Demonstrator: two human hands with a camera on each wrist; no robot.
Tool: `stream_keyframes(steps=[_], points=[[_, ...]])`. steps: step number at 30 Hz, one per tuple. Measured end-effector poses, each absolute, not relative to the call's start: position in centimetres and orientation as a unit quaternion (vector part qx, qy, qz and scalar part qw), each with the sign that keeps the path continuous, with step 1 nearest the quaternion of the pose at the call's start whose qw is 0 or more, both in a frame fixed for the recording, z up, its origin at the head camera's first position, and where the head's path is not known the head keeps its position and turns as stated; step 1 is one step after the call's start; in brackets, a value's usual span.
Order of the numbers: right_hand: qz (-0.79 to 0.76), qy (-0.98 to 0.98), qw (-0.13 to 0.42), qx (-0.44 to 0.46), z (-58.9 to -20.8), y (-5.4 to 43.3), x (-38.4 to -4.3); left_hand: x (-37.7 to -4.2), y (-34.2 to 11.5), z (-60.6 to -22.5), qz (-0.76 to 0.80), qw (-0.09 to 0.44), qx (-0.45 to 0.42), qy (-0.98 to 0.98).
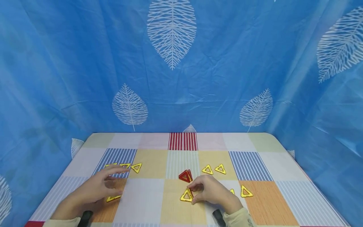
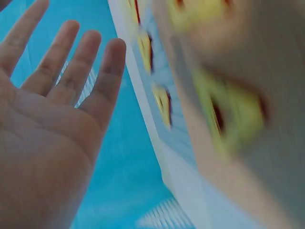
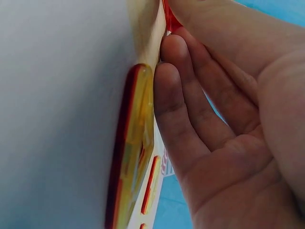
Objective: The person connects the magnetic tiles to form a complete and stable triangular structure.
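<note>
Near the middle of the table, my right hand (image 1: 210, 189) pinches a triangular tile with a red side (image 3: 171, 20) between thumb and fingertips. A yellow triangle tile (image 1: 184, 199) with a hollow centre is right at those fingertips. Just behind stands a small cluster of red triangle tiles (image 1: 185, 176), leaning together. On the left, my left hand (image 1: 97, 183) hovers with fingers spread and nothing in its palm, as the left wrist view shows. Under its thumb lies a yellow triangle tile (image 1: 112, 199); beyond its fingers sit more such tiles (image 1: 136, 167), one partly hidden.
Two yellow triangle tiles (image 1: 220, 169) lie behind my right hand. Another tile (image 1: 246, 191) lies to its right, beside one (image 1: 232, 191) partly covered by the hand. A patchwork cloth (image 1: 144, 198) covers the table; a blue curtain (image 1: 210, 94) with white leaves surrounds its back and sides.
</note>
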State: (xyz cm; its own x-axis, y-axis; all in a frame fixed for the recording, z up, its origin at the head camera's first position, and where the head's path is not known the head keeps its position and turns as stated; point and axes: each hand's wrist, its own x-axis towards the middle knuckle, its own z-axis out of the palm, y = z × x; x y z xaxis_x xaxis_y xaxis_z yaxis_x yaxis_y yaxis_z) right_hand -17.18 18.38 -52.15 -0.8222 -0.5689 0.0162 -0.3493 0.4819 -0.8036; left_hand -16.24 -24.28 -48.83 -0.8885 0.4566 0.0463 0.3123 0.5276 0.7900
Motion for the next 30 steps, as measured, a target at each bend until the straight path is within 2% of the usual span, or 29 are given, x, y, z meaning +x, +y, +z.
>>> stream_keyframes(steps=[4, 13, 30], points=[[-0.431, 0.852, 0.127, -0.270, -52.1, 18.4, -17.1, -15.9, -27.6, -48.8, 0.445, 0.122, 0.182, 0.868], [-0.427, 0.855, 0.127, -0.265, -52.2, 18.5, -17.2, -15.8, -32.8, -49.9, 0.417, 0.148, 0.177, 0.879], [-0.426, 0.859, 0.129, -0.255, -52.4, 18.5, -17.1, -16.3, -34.1, -51.2, 0.413, 0.171, 0.182, 0.876]])
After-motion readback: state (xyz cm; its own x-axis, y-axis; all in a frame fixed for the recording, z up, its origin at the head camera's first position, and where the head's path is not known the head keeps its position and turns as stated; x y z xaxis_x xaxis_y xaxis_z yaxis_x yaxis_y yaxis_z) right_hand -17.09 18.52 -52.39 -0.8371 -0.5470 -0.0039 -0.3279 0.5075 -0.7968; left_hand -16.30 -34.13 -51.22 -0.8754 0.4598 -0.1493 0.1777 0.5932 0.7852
